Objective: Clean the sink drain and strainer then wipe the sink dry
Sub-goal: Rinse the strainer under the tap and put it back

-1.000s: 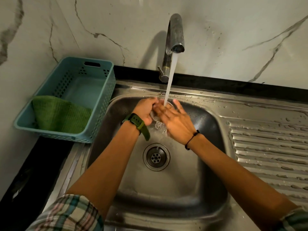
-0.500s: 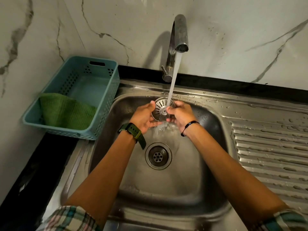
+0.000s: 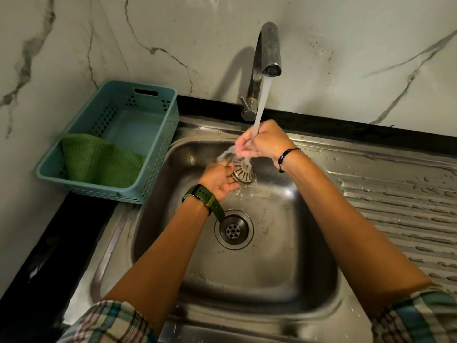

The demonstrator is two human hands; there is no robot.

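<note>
Wet steel sink (image 3: 267, 288) (drainboard right), marble wall (image 3: 358, 45).

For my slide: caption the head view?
Left hand holds round metal strainer under tap water; right hand rinses.

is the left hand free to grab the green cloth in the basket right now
Probably not yet: the left hand holds the strainer under the water. The green cloth lies uncovered in the basket beside it.
</note>
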